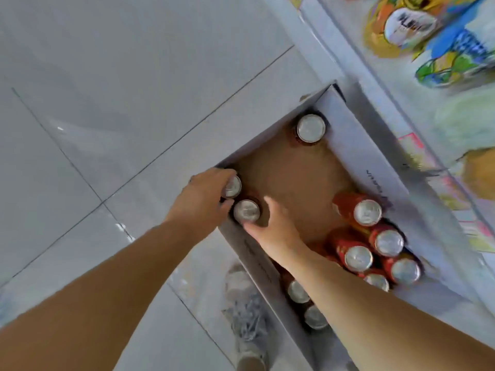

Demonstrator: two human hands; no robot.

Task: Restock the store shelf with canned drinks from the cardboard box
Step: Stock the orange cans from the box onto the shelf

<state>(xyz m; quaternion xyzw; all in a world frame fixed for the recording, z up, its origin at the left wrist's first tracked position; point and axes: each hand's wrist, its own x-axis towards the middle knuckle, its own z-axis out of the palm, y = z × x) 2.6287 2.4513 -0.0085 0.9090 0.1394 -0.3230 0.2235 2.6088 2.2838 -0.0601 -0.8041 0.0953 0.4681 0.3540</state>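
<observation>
An open cardboard box (356, 145) sits on the tiled floor beside the shelf. Red cans with silver tops stand inside it. My left hand (203, 196) curls round a can (233, 186) in the box's left corner. My right hand (273, 223) wraps its fingers round the neighbouring can (246, 211). One can (310, 128) stands alone in the far corner. Several cans (367, 212) cluster along the right wall, and two more cans (297, 291) show under my right forearm.
The store shelf (380, 84) runs along the right, with colourful snack bags (407, 25) on it and price labels (412, 148) on its edge. A grey shoe (246, 311) stands on the floor by the box's near side. Pale floor tiles (107, 103) fill the left.
</observation>
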